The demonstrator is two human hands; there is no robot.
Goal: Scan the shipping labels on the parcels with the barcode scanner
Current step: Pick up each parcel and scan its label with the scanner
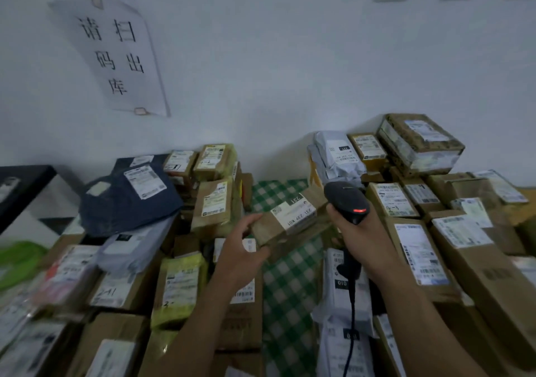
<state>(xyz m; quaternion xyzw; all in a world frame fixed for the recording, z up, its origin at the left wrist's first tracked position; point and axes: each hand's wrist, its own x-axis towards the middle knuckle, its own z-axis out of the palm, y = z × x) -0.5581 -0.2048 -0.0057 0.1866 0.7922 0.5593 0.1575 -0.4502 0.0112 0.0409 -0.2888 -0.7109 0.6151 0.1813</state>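
We hold the small brown parcel (266, 228) raised over the middle of the heap, its shipping label (293, 214) facing up, our left hand (240, 249) gripping its near-left end with curled fingers. Just beside its right end, our right hand (362, 231) is wrapped round the handle of the barcode scanner (346, 199). A red light glows on the scanner's back, and its cable (352, 313) hangs toward us. Labelled parcels crowd both sides: a dark blue mailer (127, 199) on the left, a long carton (478, 275) on the right. Only a narrow strip of green-checked surface (287, 295) lies bare between them, and the white wall (290, 86) closes the far edge.
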